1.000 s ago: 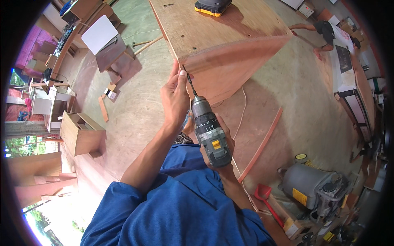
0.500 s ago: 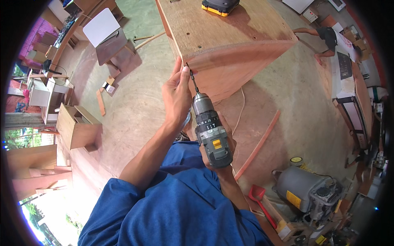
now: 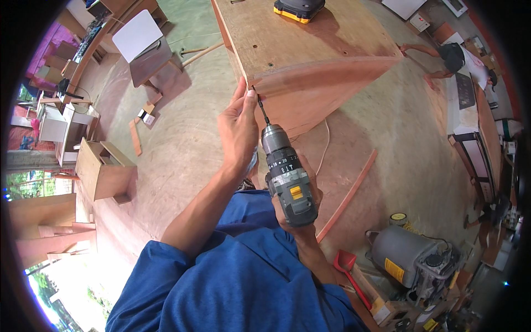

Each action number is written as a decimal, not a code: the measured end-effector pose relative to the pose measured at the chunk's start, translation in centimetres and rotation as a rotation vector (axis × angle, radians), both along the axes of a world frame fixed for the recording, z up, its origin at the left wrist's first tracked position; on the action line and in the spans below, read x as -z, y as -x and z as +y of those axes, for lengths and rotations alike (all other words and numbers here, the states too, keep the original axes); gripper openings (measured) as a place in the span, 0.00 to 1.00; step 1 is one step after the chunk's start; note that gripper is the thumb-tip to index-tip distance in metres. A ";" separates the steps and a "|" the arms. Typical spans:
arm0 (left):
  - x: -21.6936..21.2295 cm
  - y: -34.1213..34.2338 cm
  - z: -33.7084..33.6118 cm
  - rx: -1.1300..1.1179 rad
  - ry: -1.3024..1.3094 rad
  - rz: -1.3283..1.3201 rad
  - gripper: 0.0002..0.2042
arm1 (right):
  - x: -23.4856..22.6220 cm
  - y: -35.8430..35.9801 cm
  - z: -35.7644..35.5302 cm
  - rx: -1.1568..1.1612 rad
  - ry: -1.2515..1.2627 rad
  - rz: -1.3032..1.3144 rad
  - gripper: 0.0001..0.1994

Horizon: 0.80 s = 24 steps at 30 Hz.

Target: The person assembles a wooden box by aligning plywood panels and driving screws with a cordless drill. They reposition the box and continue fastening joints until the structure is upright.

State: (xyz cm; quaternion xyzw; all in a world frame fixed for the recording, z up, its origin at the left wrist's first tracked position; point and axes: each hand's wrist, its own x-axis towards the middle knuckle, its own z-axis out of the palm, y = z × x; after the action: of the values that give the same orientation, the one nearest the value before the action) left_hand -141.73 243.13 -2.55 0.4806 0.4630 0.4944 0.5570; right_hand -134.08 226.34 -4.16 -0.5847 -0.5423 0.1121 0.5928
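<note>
My right hand (image 3: 311,191) grips a grey and black cordless drill (image 3: 289,171) with a yellow button. From its chuck a long, thin bit (image 3: 263,108) reaches up to the near left corner of a large wooden box (image 3: 310,94). At that corner my left hand (image 3: 238,124) is closed, its thumb on the near side beside the bit's tip and its fingers along the left side. Whether a screw sits at the tip is too small to tell. On the box top lies a black and yellow battery (image 3: 298,10), near several small holes.
A hammer (image 3: 193,51) lies on the floor beyond my left hand. A long wood strip (image 3: 348,196), a grey compressor tank (image 3: 401,252) and a red dustpan (image 3: 345,260) are at right. Small wooden cabinet (image 3: 105,171) stands left. Another person (image 3: 459,58) bends at far right.
The drill and my right hand have shifted slightly right at the rear, with the bit's tip still at the corner. The person at far right has moved a little.
</note>
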 end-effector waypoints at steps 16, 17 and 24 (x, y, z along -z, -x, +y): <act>7.3 2.7 11.5 0.607 0.254 -0.660 0.19 | 1.8 0.7 -0.6 0.022 0.130 0.071 0.39; 7.6 2.7 11.9 0.633 0.211 -0.670 0.18 | 1.8 0.7 -0.6 0.025 0.128 0.081 0.39; 6.7 3.0 15.8 0.908 0.167 -0.982 0.28 | 1.0 0.6 -0.2 0.048 0.079 0.014 0.36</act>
State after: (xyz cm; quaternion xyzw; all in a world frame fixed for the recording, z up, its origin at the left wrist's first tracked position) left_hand -144.70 258.94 -9.27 0.3024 -0.0550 0.3349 0.8907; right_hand -134.71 226.13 -5.15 -0.6195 -0.5192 0.1233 0.5757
